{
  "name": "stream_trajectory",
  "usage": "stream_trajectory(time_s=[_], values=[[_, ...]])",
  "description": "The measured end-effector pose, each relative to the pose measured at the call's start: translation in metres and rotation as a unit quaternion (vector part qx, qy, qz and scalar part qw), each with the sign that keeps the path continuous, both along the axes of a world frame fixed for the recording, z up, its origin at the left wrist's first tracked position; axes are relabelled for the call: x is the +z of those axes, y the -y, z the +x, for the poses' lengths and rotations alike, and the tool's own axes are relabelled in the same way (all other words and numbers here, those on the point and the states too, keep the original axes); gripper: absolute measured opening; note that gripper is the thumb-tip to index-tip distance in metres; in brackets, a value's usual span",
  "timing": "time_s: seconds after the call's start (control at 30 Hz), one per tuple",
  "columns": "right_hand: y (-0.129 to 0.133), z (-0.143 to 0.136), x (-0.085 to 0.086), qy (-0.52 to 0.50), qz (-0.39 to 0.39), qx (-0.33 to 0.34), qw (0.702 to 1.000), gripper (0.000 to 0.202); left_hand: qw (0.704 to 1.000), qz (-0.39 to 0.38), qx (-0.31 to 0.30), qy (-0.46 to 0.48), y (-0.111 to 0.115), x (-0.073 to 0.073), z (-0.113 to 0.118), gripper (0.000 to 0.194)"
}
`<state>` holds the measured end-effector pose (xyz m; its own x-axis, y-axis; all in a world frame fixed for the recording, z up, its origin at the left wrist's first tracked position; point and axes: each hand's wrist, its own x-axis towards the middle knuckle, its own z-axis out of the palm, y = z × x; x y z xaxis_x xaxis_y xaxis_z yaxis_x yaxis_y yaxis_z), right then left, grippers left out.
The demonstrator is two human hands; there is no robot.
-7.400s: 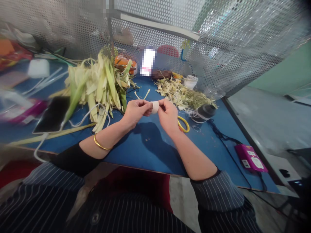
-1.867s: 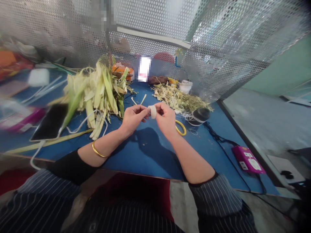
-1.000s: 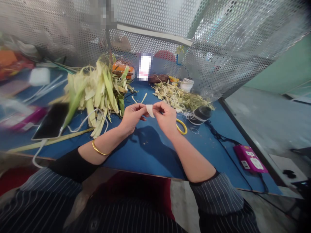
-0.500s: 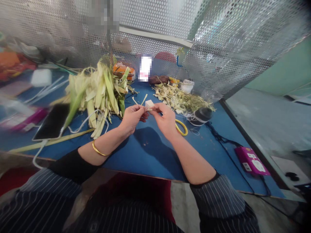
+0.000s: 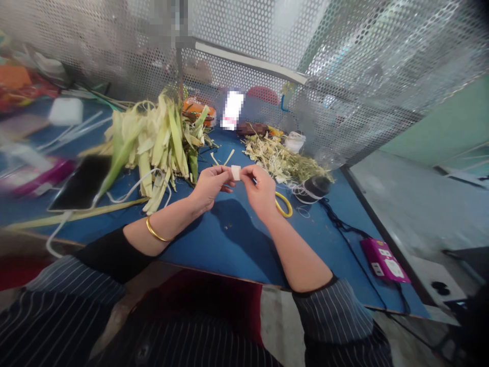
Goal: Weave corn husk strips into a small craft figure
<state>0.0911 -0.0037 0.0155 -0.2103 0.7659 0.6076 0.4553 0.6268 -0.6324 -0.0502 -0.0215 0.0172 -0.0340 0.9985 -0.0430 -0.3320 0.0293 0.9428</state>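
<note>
Two leaf heaps (image 5: 160, 142) behind hands.

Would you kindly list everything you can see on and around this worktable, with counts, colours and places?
folded strip piece: one, cream, pinched between both hands above the table
table: one, blue top
leaf strips pile: one heap, pale yellow and green, back left
trimmings pile: one heap, straw-coloured, back centre-right
phone: one, black, left, white cable attached
scissors handle: one, yellow, behind the right hand
thread spool: one, black, right of the trimmings
power strip: one, magenta, right edge
perforated screen: silver, behind the table
bracelet: one, gold, left wrist
left hand: holds the piece
right hand: holds the piece
</note>
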Motion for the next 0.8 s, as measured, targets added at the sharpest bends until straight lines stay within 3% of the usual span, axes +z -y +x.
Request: stream_trajectory(time_s=[0.33,0.6,0.8], values=[[-0.0018,-0.0046,-0.0022,-0.137,-0.135,0.026,0.981,0.008,0.997,0.058,0.021,-0.054,0.0032,0.0013,0.0003,0.013],[0.0003,-0.0052,0.0010,-0.154,-0.137,0.034,0.978,0.012,0.989,0.114,0.013,-0.093,0.0031,-0.0014,-0.0007,0.013],[-0.0026,-0.0035,-0.0013,-0.121,-0.134,0.036,0.983,0.006,0.993,0.075,0.027,-0.082,0.0022,0.0002,0.0003,0.013]])
